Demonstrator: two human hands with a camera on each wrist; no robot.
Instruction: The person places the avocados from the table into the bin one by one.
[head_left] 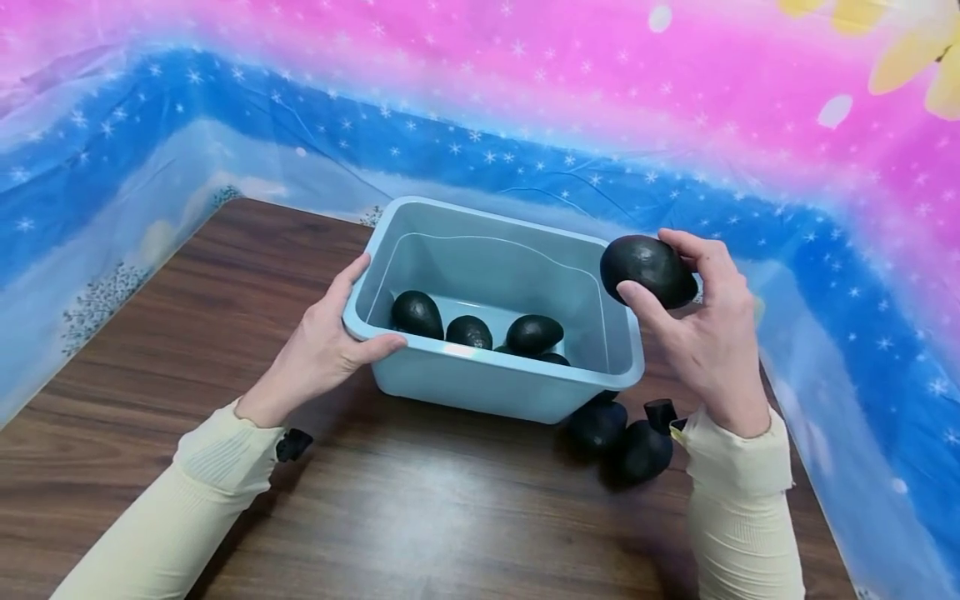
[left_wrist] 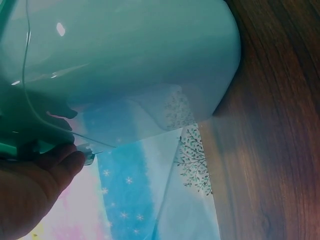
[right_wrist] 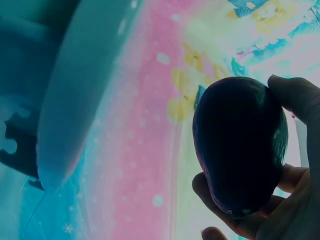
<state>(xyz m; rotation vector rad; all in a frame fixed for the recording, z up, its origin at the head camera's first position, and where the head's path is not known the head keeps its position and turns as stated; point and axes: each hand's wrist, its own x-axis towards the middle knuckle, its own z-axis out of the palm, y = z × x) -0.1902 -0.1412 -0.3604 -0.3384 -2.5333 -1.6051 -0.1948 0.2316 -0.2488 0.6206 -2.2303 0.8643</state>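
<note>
A dark avocado [head_left: 647,268] is held by my right hand [head_left: 708,321], thumb on the near side and fingers around its far end. It is raised over the right end of a grey-blue plastic bin [head_left: 480,385]. The right wrist view shows the same avocado [right_wrist: 240,145] between thumb and fingers. At the bin's left end my left hand [head_left: 318,350] grips the rim, its thumb lying over the front edge. Several avocados lie inside on the bin floor, among them one avocado [head_left: 534,334] towards the right; the front wall partly hides them.
More avocados lie on the table beside the bin's front right corner, including one avocado [head_left: 643,452] near my right sleeve. The brown wooden table [head_left: 420,508] reaches to a patterned pink and blue cloth [head_left: 480,158] hanging behind and at both sides.
</note>
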